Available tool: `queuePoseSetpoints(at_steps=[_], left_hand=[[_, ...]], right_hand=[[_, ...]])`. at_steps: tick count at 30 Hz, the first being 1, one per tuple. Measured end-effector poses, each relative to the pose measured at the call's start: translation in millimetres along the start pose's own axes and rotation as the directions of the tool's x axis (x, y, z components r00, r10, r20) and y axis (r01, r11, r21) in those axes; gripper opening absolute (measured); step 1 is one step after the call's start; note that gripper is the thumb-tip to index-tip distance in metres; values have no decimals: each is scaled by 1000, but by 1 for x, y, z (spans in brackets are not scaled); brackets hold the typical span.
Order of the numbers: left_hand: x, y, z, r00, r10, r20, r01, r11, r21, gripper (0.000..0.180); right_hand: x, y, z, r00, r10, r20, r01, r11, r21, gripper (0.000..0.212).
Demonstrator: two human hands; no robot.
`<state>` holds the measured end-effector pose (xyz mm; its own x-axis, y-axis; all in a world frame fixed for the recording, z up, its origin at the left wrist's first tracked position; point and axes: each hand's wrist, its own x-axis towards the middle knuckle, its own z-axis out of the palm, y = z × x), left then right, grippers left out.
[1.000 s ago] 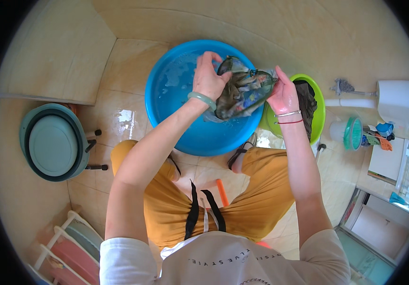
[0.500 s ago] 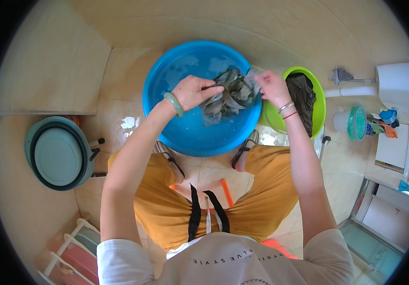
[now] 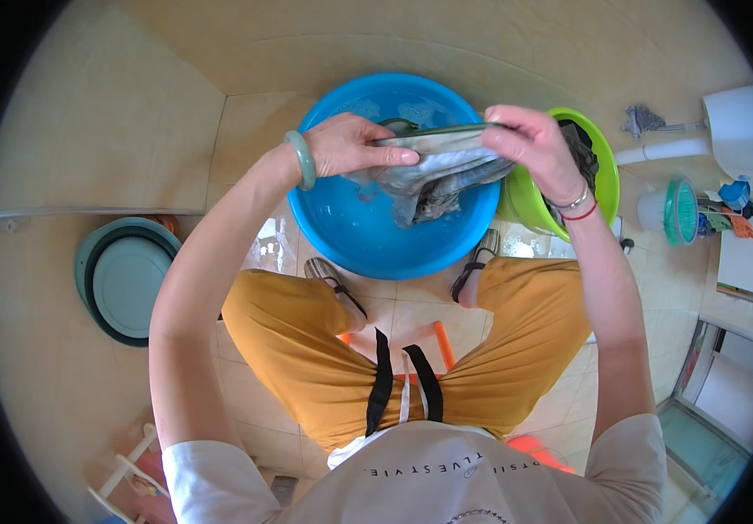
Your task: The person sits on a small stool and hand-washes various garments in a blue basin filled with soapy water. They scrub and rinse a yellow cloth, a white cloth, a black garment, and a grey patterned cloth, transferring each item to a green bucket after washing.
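Observation:
A wet grey patterned garment (image 3: 436, 173) hangs stretched between my two hands over a blue basin (image 3: 341, 229) of water on the tiled floor. My left hand (image 3: 350, 145), with a pale green bangle on the wrist, grips the garment's left end. The garment's right end is pinched in my right hand (image 3: 527, 140), which wears thin bracelets. The cloth's lower folds dangle just above the water.
A green basin (image 3: 602, 175) holding dark laundry stands right of the blue one. Stacked teal basins (image 3: 119, 279) lie at the left. A small teal bucket (image 3: 679, 211), a white fixture and pipe are at the right. My feet in sandals flank the blue basin; an orange stool is under me.
The garment was bunched and twisted between my hands; now it is pulled out flat and wide between them, held lower over the blue basin.

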<state>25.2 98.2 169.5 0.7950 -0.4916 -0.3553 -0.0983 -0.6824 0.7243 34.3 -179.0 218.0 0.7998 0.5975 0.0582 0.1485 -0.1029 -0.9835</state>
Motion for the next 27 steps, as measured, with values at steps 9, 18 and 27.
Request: queuePoseSetpoints(at_steps=[9, 18, 27], left_hand=[[15, -40, -2, 889, 411, -200, -320, 872, 370, 23], [93, -188, 155, 942, 293, -164, -150, 803, 576, 26], [142, -215, 196, 978, -188, 87, 112, 834, 540, 34]], right_hand=[[13, 99, -11, 950, 222, 218, 56, 565, -823, 39], [4, 309, 70, 961, 277, -9, -155, 509, -847, 33], [22, 363, 76, 851, 525, -4, -170, 268, -948, 23]])
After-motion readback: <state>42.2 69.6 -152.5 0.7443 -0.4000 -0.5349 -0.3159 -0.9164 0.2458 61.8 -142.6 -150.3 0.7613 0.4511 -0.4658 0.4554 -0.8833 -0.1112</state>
